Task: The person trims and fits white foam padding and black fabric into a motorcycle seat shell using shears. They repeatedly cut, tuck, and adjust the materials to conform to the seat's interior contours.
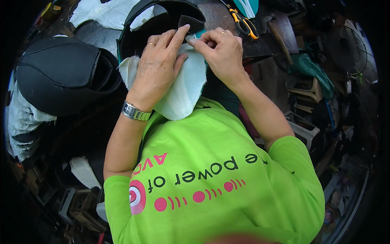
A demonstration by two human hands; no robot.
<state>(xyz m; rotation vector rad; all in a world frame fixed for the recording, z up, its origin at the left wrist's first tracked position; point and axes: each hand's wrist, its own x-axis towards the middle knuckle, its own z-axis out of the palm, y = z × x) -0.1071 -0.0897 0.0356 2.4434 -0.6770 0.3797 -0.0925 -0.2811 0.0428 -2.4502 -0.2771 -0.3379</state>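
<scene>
A pale blue-white cloth piece [189, 87] with frayed edges hangs over the near side of a black, curved, hollow form [136, 34]. My left hand [158, 67], with a ring and a metal wristwatch, grips the cloth against that form, thumb lying on the fabric and fingers reaching over the top. Just to the right, my right hand [221, 53] pinches the cloth's frayed upper edge between thumb and bent fingers. A small dark flap [191, 23] stands up beyond my fingertips. The fingers hide part of the form's rim.
Scissors with orange-and-black handles [245, 26] and a wooden-handled hammer [280, 42] lie on the dark worktable [262, 49]. A black padded, stitched shell [59, 75] sits at left. Plastic stools [304, 91] and a fan [345, 49] stand at right. White cloth [103, 14] lies at the far left.
</scene>
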